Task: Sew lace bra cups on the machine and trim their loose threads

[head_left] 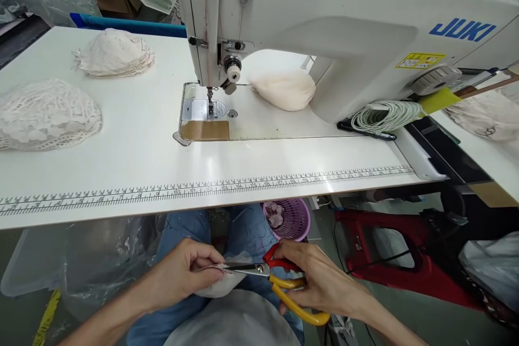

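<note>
My left hand (190, 270) pinches the edge of a small white fabric piece (222, 285) above my lap. My right hand (316, 275) is closed on scissors (298, 309) with red and yellow handles. The scissors point left, and their blades lie along the fabric's upper edge, close to my left fingertips. Part of the fabric is hidden behind the blades and my left fingers. Above both hands, on the white table (141, 167), stands a sewing machine (344, 11) with its presser foot over the metal plate.
Lace pieces (46, 113) and a stack of cream pieces (115, 53) lie on the table's left. A cream pad (284, 89) sits under the machine arm, with coiled cord (385, 116) to the right. Below the table are a purple basket (295, 219) and a red stool (405, 259).
</note>
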Demonstrator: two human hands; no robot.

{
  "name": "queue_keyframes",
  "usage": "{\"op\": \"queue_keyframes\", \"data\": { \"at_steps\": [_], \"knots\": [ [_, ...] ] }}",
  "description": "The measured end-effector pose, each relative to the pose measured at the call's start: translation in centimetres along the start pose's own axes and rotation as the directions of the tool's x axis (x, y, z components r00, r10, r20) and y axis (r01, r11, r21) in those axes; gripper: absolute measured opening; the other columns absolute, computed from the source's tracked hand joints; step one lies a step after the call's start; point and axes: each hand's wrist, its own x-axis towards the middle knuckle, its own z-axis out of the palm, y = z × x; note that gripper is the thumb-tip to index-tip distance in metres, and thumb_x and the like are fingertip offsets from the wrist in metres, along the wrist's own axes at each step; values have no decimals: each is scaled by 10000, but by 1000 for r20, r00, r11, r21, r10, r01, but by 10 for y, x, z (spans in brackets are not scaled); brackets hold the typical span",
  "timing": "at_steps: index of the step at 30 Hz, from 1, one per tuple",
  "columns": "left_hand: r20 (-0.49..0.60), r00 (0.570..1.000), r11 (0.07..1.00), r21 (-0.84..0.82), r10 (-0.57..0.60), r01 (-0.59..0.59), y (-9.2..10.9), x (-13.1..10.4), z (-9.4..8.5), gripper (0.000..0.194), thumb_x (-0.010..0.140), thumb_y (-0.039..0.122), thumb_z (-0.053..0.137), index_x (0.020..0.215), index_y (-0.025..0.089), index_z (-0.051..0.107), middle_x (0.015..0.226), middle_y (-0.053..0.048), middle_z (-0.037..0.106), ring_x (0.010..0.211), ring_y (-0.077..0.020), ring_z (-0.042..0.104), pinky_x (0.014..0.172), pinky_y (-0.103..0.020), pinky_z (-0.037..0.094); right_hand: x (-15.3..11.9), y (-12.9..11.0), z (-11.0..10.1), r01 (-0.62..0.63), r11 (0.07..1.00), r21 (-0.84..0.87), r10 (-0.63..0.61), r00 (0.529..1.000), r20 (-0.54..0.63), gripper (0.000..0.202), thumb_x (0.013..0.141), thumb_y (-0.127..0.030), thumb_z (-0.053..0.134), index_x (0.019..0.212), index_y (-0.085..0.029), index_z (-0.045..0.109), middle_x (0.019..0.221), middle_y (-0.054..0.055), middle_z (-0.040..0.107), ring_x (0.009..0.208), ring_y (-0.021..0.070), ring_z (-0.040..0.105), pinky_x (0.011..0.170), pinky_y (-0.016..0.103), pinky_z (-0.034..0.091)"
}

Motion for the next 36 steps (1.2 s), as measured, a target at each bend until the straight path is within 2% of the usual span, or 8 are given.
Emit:
{"op": "queue_keyframes", "data": {
  "at_steps": [10,14,20,23,27,31,34,36],
  "knots": [
    [3,1000,1000,-31,2,-1,-4,3,1,300,729,409,638,783,115,662,566,41,461,519,-84,287,480,-212,190,7,0,1,27,999,28,-28,1000,12,479,620,-492,769,958,-211,577,844,2,603,712,158,544,601,230,318],
    [11,1000,1000,-21,0,0,-1,4,0,291,734,397,632,774,110,661,552,43,442,514,-83,285,479,-216,194,9,4,3,31,999,30,-31,999,13,470,633,-495,762,954,-211,569,818,-7,592,674,145,519,570,221,287],
    [29,1000,1000,-30,7,-6,-2,6,-1,297,747,391,615,775,98,656,549,40,449,514,-82,280,477,-220,188,11,11,7,58,998,7,-58,998,38,277,765,-393,685,885,-184,549,746,-22,554,595,107,439,532,219,241],
    [21,1000,999,-45,-4,5,-5,6,-1,309,726,405,636,754,97,647,550,36,466,514,-81,292,476,-218,191,13,15,13,59,998,15,-59,998,28,346,715,-451,717,848,-175,557,730,-21,553,590,108,443,522,218,250],
    [15,999,996,-79,-45,46,-10,6,-3,356,695,432,670,824,101,655,554,31,500,510,-84,329,485,-213,220,11,13,13,72,997,36,-69,995,-74,486,652,-488,752,985,-189,563,802,7,584,639,135,497,536,217,318],
    [-17,997,985,-158,-77,73,-12,5,-6,502,654,449,718,1015,112,627,532,60,477,518,-90,354,511,-208,264,1,1,-13,118,993,14,-112,967,-228,298,783,-387,661,984,-195,553,813,23,587,614,128,510,501,209,350],
    [-49,994,982,-170,-98,89,-9,5,-6,568,626,460,736,1051,103,619,526,65,473,527,-91,354,524,-206,270,-6,-3,-50,140,986,-88,-161,935,-317,206,838,-312,601,994,-196,532,837,30,581,631,125,525,527,206,394],
    [-50,995,986,-149,-85,77,-7,6,-6,535,625,465,730,1001,95,644,548,43,513,540,-96,372,534,-210,271,-4,1,-80,86,975,-204,-160,910,-383,217,871,-328,554,1044,-200,525,869,44,579,654,135,532,565,227,416]
  ]
}}
